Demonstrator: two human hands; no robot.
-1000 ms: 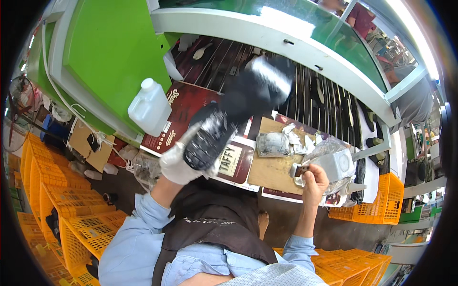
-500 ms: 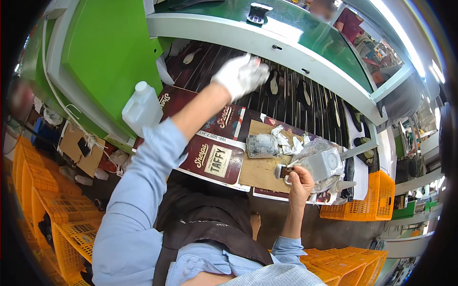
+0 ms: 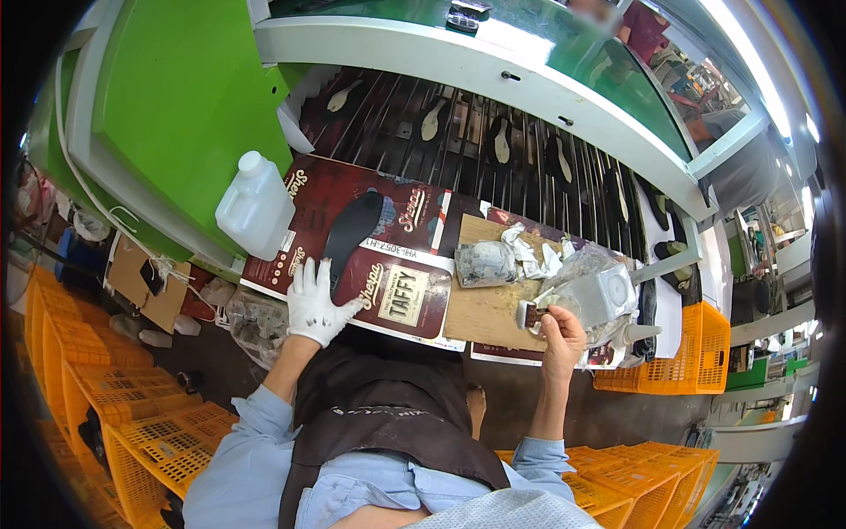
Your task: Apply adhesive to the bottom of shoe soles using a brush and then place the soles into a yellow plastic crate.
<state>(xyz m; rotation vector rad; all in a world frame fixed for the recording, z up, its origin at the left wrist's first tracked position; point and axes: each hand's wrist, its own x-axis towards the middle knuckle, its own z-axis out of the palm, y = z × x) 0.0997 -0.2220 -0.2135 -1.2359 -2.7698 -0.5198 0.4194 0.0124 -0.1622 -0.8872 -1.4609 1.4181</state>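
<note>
A black insole (image 3: 352, 231) with a bluish patterned end lies on a dark red printed board (image 3: 308, 189) in front of me. My left hand (image 3: 319, 304), in a white glove, rests at the insole's near end with its fingers spread. Bare, my right hand (image 3: 562, 333) pinches a small brush (image 3: 534, 315) with a brown handle and a pale head. The brush is over a brown cardboard sheet (image 3: 476, 319). On that sheet sit a grey-stained container (image 3: 486, 264) and crumpled white tissue (image 3: 522, 256).
Several black insoles with pale centres, one of them here (image 3: 432, 122), lie on metal rods beyond the board. A translucent jug (image 3: 256, 207) stands left, by a green panel (image 3: 189, 97). A plastic-wrapped clear container (image 3: 599, 295) is right. Orange crates (image 3: 696, 353) stand around me.
My left hand has come back from the rods toward me. The black insole now lies on the board, and another shows on the rods where that hand was. My right hand has barely moved.
</note>
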